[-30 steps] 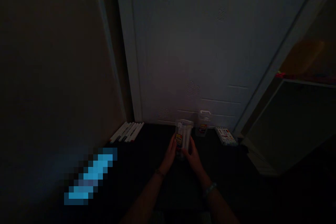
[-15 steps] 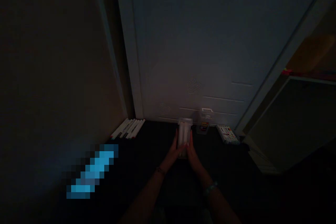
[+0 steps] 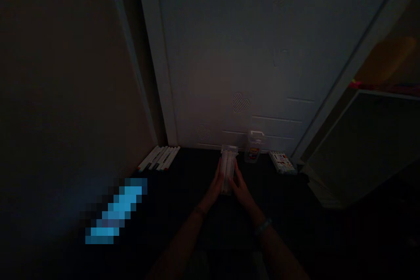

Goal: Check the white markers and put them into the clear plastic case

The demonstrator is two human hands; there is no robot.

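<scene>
A clear plastic case [image 3: 229,165] with white markers inside stands between my hands on the dark table. My left hand [image 3: 215,187] presses along its left side, thumb on the front face. Against the opposite side lies my right hand [image 3: 240,187], its thumb also near the front. Both hands are closed around the case, which looks roughly upright. Dim light hides the finer detail of the fingers.
Several white markers [image 3: 159,159] lie in a row at the back left. Behind the case, to its right, stands a clear empty container [image 3: 253,148] with a label. A pack of markers [image 3: 282,162] lies at the right. A pale panel [image 3: 210,74] rises behind the table.
The view has shifted slightly. Both hands keep hold of the case, and the thumbs on its front have moved a little apart.
</scene>
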